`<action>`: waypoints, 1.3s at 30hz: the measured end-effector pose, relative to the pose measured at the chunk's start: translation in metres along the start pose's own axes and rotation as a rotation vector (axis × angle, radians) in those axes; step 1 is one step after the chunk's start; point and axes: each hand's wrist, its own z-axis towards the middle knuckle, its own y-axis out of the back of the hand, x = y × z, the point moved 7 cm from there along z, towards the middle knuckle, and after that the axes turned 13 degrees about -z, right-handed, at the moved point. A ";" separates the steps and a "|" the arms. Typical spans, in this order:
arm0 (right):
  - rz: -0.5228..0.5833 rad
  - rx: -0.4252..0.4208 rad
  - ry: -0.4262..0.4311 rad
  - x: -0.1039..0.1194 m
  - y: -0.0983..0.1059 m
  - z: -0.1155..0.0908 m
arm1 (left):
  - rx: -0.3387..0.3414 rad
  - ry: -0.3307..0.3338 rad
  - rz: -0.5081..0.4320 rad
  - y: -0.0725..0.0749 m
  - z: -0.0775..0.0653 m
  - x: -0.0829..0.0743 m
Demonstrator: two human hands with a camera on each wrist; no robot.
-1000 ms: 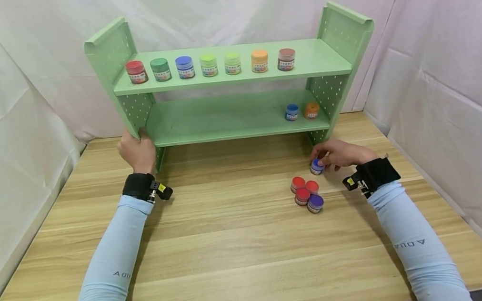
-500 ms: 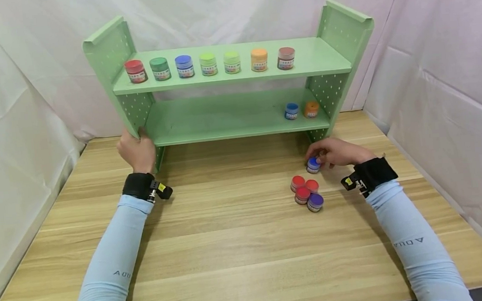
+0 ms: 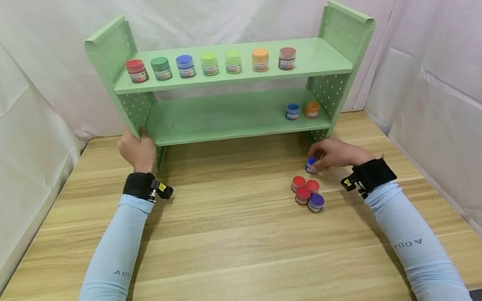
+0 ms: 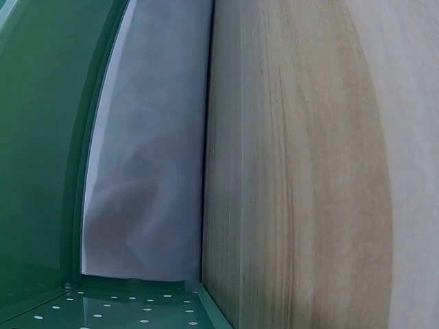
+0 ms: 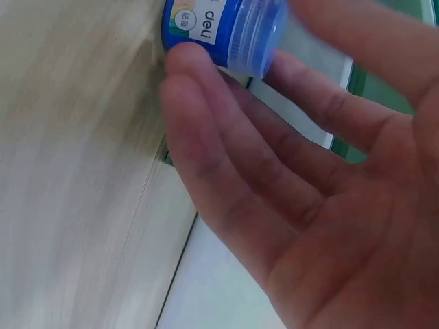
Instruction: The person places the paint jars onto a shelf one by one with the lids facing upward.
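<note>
In the head view my left hand grips the lower edge of the left side panel of a green two-tier shelf; some fingers are hidden behind the panel. Its wrist view shows only green panels, cloth and wood. My right hand pinches a blue paint jar between thumb and fingers, low over the table just in front of the shelf's right leg. Up close, the jar's clear lid and its label show at the fingertips. Near it stand several more jars: red ones clustered with a purple one.
Along the upper tier stand several jars, from a red one at left to a brownish one at right. A blue jar and an orange jar sit at the lower tier's right end. White cloth hangs behind.
My right hand has shifted slightly left with the blue jar, and its thumb now covers more of the jar's near side. My left hand stays on the shelf panel.
</note>
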 end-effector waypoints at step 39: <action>-0.064 -0.070 0.067 0.008 0.004 0.002 | 0.006 0.016 -0.007 0.000 0.000 0.001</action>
